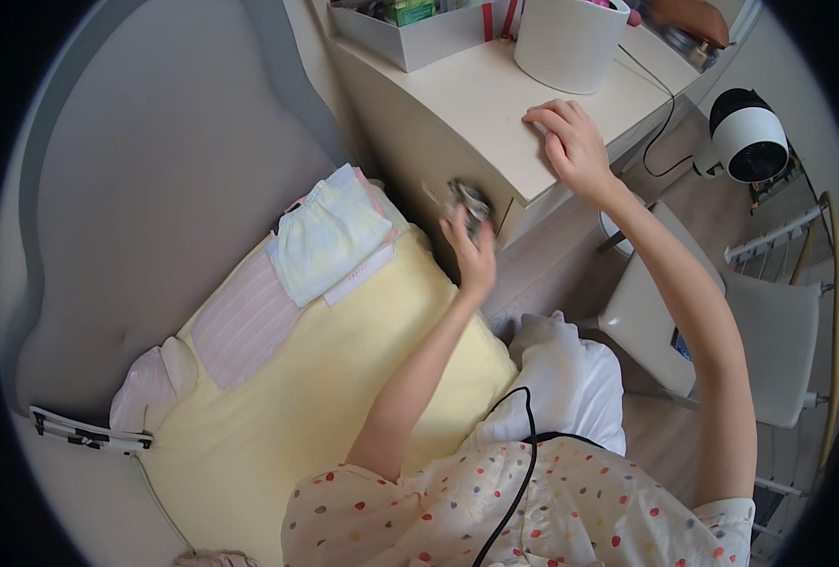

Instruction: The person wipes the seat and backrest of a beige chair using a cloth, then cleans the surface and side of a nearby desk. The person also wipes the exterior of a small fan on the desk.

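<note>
My left hand (473,256) is raised beside the side panel of a cream desk (462,92). Between its fingers and thumb is a small grey-and-dark object (470,204), too blurred by motion to name. My right hand (577,150) rests on the desktop near its front corner, fingers curled and palm down. Whether anything lies beneath those fingers cannot be seen. Below my left forearm spreads a bed with a yellow sheet (363,383). Folded pale blue-and-yellow checked shorts (331,230) and a pink striped cloth (246,326) lie on it, with a white flat box (360,275) partly under the shorts.
On the desk stand a white cylindrical bin (568,46) and a white box (434,46) of small items. A grey padded headboard (178,142) borders the bed. To the right are a white chair (646,305), a black-and-white fan (749,135) and a wire rack (781,248). White bedding (568,383) hangs beside me.
</note>
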Demonstrator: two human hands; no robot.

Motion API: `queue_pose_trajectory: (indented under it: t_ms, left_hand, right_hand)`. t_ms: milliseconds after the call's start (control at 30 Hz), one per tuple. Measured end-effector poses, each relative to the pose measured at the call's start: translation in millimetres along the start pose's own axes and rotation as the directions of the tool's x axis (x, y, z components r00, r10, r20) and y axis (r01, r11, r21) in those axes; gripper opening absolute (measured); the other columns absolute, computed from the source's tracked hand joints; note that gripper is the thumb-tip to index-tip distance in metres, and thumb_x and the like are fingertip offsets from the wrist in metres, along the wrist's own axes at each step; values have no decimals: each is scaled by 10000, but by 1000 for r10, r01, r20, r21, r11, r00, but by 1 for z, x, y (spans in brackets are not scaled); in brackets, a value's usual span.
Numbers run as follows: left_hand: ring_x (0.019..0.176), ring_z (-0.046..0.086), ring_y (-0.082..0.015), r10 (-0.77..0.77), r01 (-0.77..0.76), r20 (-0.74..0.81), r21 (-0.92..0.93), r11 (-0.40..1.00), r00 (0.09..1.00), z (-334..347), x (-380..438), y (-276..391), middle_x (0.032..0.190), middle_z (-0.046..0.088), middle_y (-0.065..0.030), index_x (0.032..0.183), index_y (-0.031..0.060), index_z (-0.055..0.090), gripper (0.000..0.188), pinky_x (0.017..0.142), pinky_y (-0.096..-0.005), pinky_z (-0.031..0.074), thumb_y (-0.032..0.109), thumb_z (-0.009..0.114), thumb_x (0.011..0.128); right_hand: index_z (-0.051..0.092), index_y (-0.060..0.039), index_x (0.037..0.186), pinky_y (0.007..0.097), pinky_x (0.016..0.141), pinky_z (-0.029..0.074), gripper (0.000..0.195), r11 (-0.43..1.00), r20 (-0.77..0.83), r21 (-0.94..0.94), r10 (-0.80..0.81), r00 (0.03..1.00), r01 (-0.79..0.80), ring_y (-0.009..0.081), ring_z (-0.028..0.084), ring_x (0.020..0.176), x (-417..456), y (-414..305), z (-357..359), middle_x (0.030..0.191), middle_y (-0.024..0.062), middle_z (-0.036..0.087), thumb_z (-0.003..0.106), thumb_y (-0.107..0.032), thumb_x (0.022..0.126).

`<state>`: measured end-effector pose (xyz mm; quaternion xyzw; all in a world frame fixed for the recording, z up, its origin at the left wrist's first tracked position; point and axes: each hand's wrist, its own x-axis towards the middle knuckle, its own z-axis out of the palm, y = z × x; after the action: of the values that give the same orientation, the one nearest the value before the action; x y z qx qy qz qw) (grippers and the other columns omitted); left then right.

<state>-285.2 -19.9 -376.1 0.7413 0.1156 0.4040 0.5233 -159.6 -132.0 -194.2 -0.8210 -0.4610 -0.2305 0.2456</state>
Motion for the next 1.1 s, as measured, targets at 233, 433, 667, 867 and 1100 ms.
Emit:
queue_pose_trajectory:
  t_ms: [233,433,667,867,1100]
  left_hand:
    - [1033,463,-276,-857,865,137,-160,476,497,5,22,-103,1150,463,-138,1213,50,393,412,820,-384,429,322,455,910]
    - [803,492,-182,-870,860,388,-505,74,303,2,-36,-124,878,519,-69,1181,65,430,353,686,-345,454,187,442,851]
    - [1224,337,-243,-365,349,58,-463,815,929,-24,47,38,1334,362,-138,1313,12,330,504,1028,-331,237,143,525,866]
    - [1126,428,-262,-356,349,-60,-102,931,933,-9,35,-43,1240,443,-161,1242,-7,383,385,949,-345,330,103,483,887]
    - [1204,395,-268,-365,351,-76,-153,924,928,-5,51,-113,1316,408,-152,1284,0,359,419,986,-344,315,74,466,886]
  right_hand:
    - [592,-84,897,359,754,403,241,999,-64,12,-43,997,44,245,491,834,3,4,4,905,62,548,430,-102,719]
    - [594,-87,895,356,760,405,232,996,-100,36,-74,992,78,241,493,836,14,-6,10,902,57,549,438,-107,724]
    - [592,-86,903,351,765,410,238,1000,-76,15,-25,997,27,241,497,853,-1,6,6,904,55,554,442,-106,719]
    - [595,-85,912,351,769,409,250,999,-75,24,-30,997,32,243,502,865,3,2,5,933,52,565,444,-100,714]
    - [592,-70,910,369,779,404,265,999,-50,45,-16,999,18,257,502,874,4,2,3,949,60,572,437,-87,696]
